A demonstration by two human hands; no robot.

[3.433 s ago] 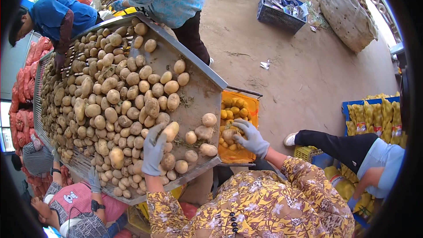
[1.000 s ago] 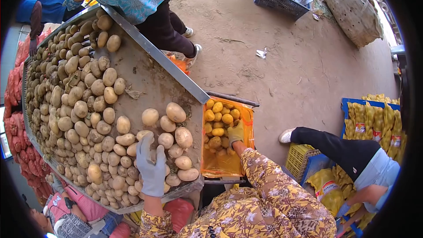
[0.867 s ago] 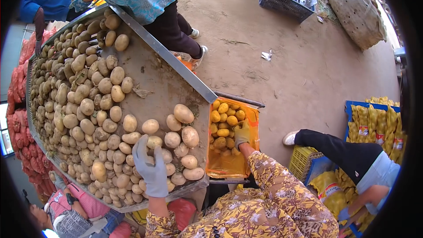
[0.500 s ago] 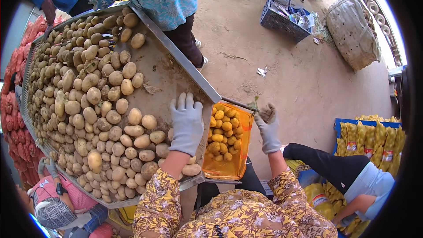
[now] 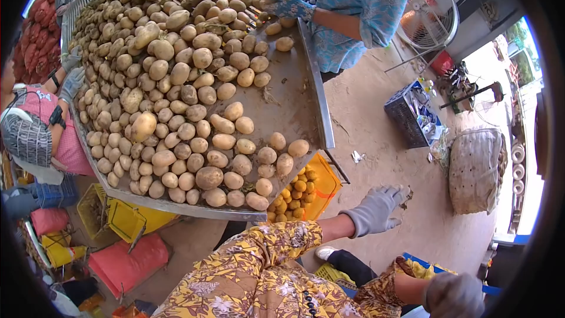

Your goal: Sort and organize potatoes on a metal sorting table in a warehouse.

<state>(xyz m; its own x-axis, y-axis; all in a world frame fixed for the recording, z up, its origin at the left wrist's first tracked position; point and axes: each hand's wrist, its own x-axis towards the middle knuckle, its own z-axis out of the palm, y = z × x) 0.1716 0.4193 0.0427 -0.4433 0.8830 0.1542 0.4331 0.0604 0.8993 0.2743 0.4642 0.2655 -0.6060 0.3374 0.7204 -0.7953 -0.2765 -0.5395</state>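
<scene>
My left hand [image 5: 376,212], in a grey glove, reaches out over the floor to the right of the sorting table [image 5: 321,103]. Its fingers are stretched and the thumb stands apart. A small dark scrap [image 5: 406,198] shows by its fingertips; whether it touches them I cannot tell. My right hand [image 5: 453,294], also gloved, is at the lower right, smeared by motion, its fingers unclear. Many potatoes [image 5: 203,97] cover the metal table, with a bare strip along its right side. Below the table's near right edge hangs an orange bag [image 5: 321,179] with yellow-looking potatoes in it.
A co-worker in a blue patterned shirt [image 5: 341,17] handles potatoes at the far edge. Another, in a pink checked top [image 5: 76,147], works at the left. A dark blue crate [image 5: 406,121], a fan [image 5: 429,12] and a large pale sack [image 5: 475,171] stand to the right.
My left hand has left the table top and swung right over the floor. My right hand has moved down and right. The view has turned, and several potatoes now lie nearer the table's right corner.
</scene>
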